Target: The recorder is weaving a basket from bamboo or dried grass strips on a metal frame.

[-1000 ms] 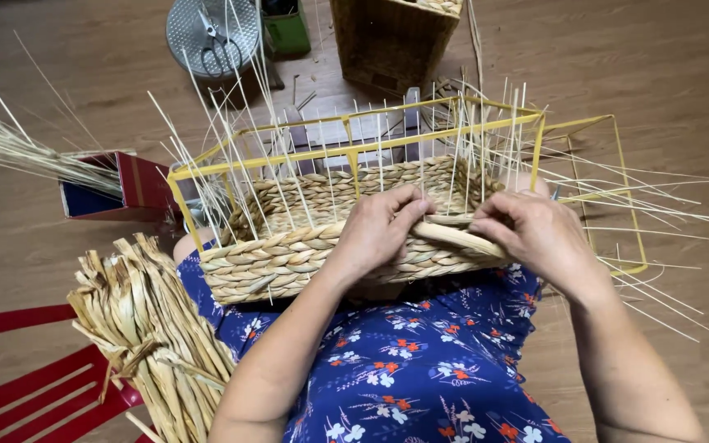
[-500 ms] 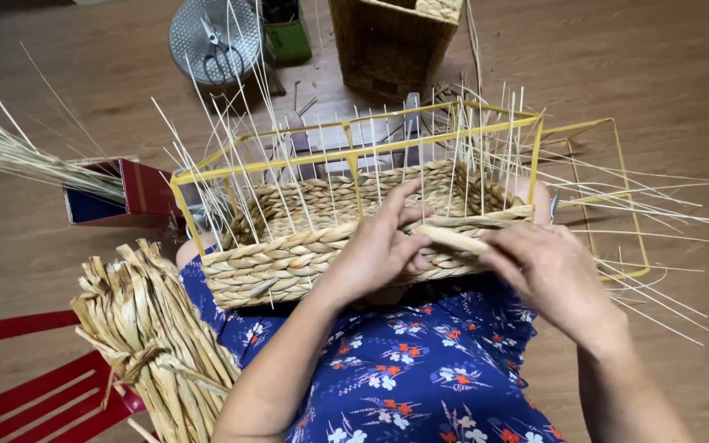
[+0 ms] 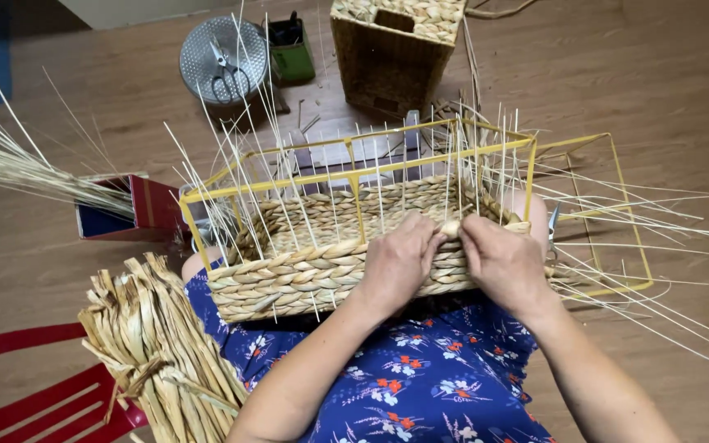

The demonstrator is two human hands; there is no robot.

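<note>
We see the right hand (image 3: 506, 267) back up at the basket (image 3: 322, 275); half a second ago it sat lower and further right in the frame, clear of the rim. Both hands now meet at the centre right of the frame, the left hand (image 3: 400, 262) shifted slightly right, their fingers (image 3: 465, 234) pinching the same straw strand (image 3: 451, 230) at the top edge. The view has tilted a little, so the basket sits lower.
</note>
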